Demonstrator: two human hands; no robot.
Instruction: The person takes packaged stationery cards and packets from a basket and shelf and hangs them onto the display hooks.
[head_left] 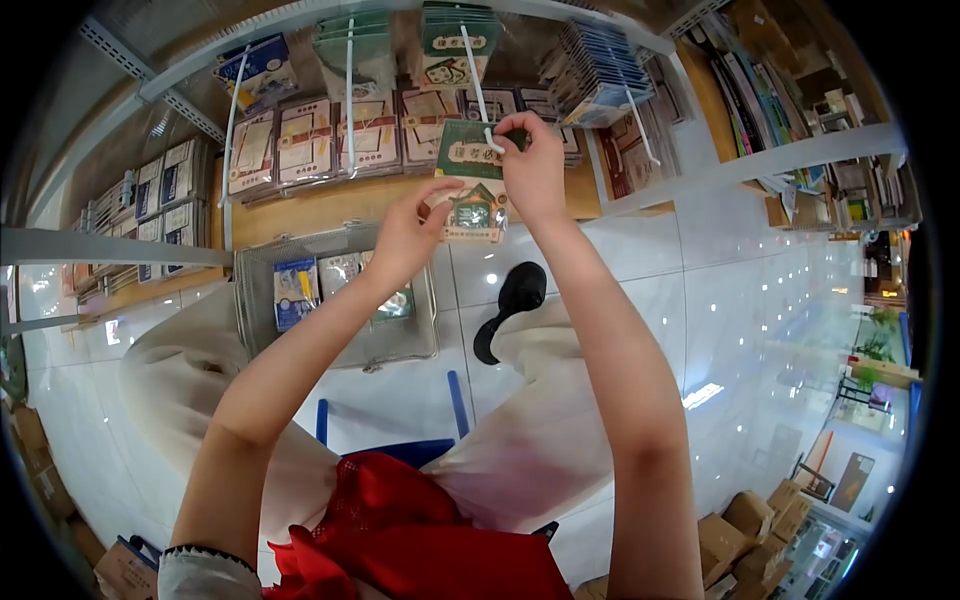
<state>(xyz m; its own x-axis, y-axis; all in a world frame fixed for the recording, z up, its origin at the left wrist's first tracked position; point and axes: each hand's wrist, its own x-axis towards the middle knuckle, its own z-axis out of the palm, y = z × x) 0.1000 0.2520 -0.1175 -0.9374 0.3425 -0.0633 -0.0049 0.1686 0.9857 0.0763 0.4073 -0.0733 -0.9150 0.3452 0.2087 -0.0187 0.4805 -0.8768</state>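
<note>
A green and cream packet (470, 172) is held between my two hands, at the tip of a white display hook (475, 85). My left hand (412, 228) grips the packet's left edge with thumb and fingers. At its upper right, my right hand (530, 165) is closed in a pinch where the packet's top meets the hook tip. More green packets (455, 45) hang farther back on the same hook. Below and to the left, a grey basket (430, 310) stands on the floor with a blue packet (296, 292) and other packets in it.
Blue packets (255, 70) and a stack of bluish packets (600, 75) hang on neighbouring hooks. Boxed sets (305, 145) line the wooden shelf (330, 200). A blue stool (400, 452) is between my legs. Books stand at the upper right; cartons (750, 515) lie lower right.
</note>
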